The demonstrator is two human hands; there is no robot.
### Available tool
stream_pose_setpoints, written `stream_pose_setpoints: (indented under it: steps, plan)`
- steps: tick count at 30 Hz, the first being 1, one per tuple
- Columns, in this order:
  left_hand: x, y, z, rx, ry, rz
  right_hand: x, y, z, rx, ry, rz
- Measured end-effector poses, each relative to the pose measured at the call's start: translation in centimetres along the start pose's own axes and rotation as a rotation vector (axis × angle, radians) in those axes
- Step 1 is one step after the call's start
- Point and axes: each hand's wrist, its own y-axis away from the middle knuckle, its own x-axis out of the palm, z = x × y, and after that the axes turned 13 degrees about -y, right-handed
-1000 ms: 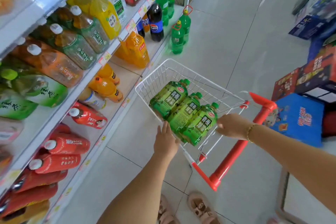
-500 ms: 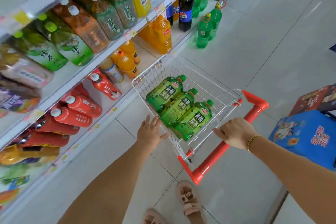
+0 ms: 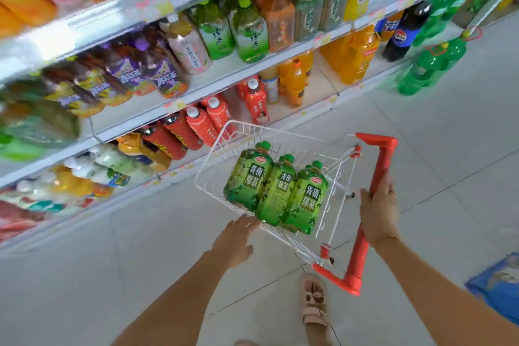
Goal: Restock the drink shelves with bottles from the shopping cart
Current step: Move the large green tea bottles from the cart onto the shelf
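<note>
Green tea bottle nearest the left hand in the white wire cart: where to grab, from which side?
Judging by pose: the leftmost green plastic tea bottle lies flat, cap pointing away. Wrap the left hand over its broad lower body from above; the neighbouring bottle and cart wall block its sides.

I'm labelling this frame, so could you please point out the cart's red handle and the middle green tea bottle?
red handle (image 3: 379,166), head view, upper bar.
middle green tea bottle (image 3: 276,191), head view, label.
</note>
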Motion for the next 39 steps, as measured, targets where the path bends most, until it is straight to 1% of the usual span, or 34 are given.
stream_pose_setpoints:
  steps: [3,5,9,12,17,20,24,28,33,36,39]
  plan:
    - [2.5,4.3,3.5,-0.024,0.054,0.065,3.5,2.1,2.3,-0.018,0.129,0.107]
    - [4.5,7.0,5.5,-0.060,0.082,0.104,5.7,3.3,4.1,-0.068,0.227,0.222]
    - [8.6,12.9,9.1,-0.206,0.184,0.118,10.7,6.3,7.8,-0.157,0.453,0.469]
    - [11.4,17.2,11.2,-0.305,0.238,0.118,15.5,9.5,10.3,-0.236,0.578,0.546]
    - [16.1,23.2,15.5,-0.469,0.383,0.041,23.9,14.4,14.0,-0.352,0.606,0.662]
    - [18.9,26.2,17.9,-0.548,0.445,0.009,28.9,17.2,16.2,-0.351,0.610,0.699]
    - [22.6,29.0,21.4,-0.664,0.504,-0.066,35.2,21.2,18.7,-0.351,0.534,0.759]
    - [25.1,31.7,25.4,-0.769,0.579,-0.084,40.9,24.9,21.3,-0.397,0.533,0.793]
    - [26.4,33.7,30.7,-0.901,0.546,-0.055,47.5,28.9,25.1,-0.461,0.570,0.820]
    - [27.0,33.8,34.1,-0.994,0.566,-0.045,51.2,30.7,27.5,-0.488,0.572,0.853]
    - [27.4,34.2,37.8,-1.031,0.578,-0.050,54.6,31.7,29.3,-0.501,0.558,0.877]
